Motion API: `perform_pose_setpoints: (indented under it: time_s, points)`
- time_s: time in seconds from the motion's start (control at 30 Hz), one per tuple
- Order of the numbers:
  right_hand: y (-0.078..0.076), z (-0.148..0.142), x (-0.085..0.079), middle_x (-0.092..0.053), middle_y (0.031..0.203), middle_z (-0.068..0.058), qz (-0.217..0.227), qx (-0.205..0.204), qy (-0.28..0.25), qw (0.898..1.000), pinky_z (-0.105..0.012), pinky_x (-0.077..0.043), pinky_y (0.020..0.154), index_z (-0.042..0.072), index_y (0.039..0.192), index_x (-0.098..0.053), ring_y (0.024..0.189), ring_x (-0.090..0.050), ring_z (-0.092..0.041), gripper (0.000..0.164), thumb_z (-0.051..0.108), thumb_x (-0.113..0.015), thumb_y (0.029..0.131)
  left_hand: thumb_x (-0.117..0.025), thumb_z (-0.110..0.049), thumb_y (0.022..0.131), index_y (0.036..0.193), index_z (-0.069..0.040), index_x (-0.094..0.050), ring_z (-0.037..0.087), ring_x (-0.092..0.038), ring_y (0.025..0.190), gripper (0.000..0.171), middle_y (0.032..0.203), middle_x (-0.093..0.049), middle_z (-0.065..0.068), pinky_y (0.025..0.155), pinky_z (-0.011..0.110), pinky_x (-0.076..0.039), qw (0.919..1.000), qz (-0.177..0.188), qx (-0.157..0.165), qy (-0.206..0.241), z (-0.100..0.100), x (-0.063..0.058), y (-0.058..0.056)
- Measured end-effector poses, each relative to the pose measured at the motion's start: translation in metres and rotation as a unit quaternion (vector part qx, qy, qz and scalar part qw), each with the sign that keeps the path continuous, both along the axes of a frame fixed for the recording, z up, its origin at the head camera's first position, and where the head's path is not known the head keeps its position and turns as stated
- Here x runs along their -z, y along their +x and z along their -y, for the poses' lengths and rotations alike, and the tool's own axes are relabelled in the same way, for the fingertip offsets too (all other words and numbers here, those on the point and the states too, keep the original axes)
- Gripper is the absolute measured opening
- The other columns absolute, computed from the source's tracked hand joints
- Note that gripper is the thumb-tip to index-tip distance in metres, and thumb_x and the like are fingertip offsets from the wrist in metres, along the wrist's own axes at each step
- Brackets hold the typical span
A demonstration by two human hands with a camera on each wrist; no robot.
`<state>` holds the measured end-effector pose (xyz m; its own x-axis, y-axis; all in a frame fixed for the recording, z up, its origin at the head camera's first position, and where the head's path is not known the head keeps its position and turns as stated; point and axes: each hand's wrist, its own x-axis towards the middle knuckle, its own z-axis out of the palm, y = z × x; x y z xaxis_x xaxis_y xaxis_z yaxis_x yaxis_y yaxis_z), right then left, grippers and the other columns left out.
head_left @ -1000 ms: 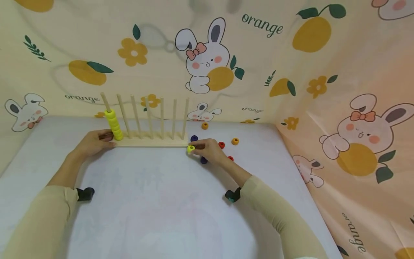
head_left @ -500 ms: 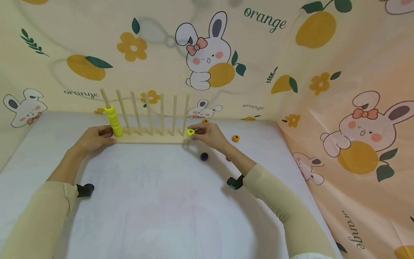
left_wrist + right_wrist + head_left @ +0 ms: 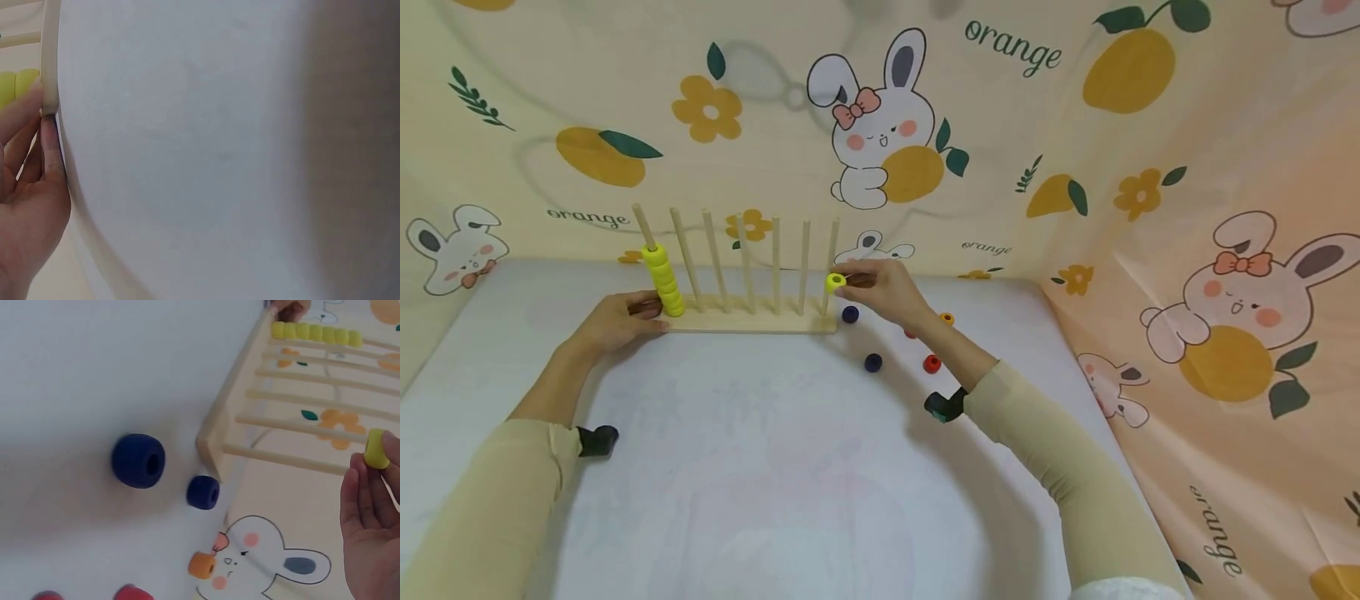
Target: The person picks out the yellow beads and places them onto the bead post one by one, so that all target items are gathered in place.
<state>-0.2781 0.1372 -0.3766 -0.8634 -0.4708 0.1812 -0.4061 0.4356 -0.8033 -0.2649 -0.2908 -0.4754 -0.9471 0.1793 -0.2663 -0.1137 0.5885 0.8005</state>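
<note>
A wooden peg rack [image 3: 752, 322] with a row of upright pegs stands towards the back of the white table. Its leftmost peg carries a stack of yellow beads [image 3: 664, 282]; the other pegs are bare. My left hand [image 3: 613, 323] grips the left end of the rack's base, thumb in front, as the left wrist view also shows. Between the thumb and fingers of my right hand [image 3: 891, 292] is a single yellow bead [image 3: 376, 449]. In the head view this bead overlaps the rightmost peg, part way up it; whether they touch is unclear.
Right of the rack lie loose beads: a dark blue bead [image 3: 850, 314], another blue bead [image 3: 873, 362], a red bead [image 3: 932, 363] and a partly hidden orange bead [image 3: 947, 318]. A printed cloth [image 3: 1000, 150] hangs behind and to the right.
My right hand has risen from the table with the yellow bead, moving back and slightly left to the rightmost peg. The left hand keeps its hold on the rack. The head view has tilted slightly.
</note>
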Motion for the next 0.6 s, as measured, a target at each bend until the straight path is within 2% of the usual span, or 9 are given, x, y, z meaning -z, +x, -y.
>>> perform_pose_setpoints:
  time_s: [0.2,0.47,0.6]
  points:
    - [-0.001,0.003,-0.010,-0.073,0.111,-0.005,-0.019,-0.004,-0.007,1.000,-0.026,-0.059,0.082,0.009,0.119,-0.073,0.091,-0.070,-0.014,0.032,0.011,-0.077,0.088,-0.073,-0.022,0.092,0.152,0.007,-0.028,0.046,-0.038,0.137,0.081,0.149,-0.038,0.032,0.115,0.057,-0.028,1.0000,0.003,-0.006,0.002,-0.001,0.001,0.000]
    - [-0.004,0.009,-0.026,-0.073,0.109,-0.005,-0.034,-0.025,-0.036,0.998,-0.028,-0.059,0.083,0.007,0.116,-0.074,0.090,-0.069,-0.015,0.028,0.010,-0.075,0.089,-0.072,-0.019,0.092,0.152,0.008,-0.026,0.046,-0.037,0.138,0.080,0.150,-0.036,0.032,0.115,0.056,-0.028,1.0000,0.000,0.001,0.004,-0.001,-0.003,0.001]
    - [-0.005,0.014,-0.034,-0.072,0.111,-0.005,-0.035,-0.027,-0.028,0.999,-0.027,-0.058,0.084,0.009,0.117,-0.074,0.091,-0.069,-0.015,0.028,0.012,-0.075,0.089,-0.072,-0.021,0.093,0.152,0.008,-0.025,0.046,-0.037,0.138,0.081,0.150,-0.036,0.032,0.115,0.056,-0.029,0.9999,-0.003,0.010,0.007,-0.001,-0.004,0.003]
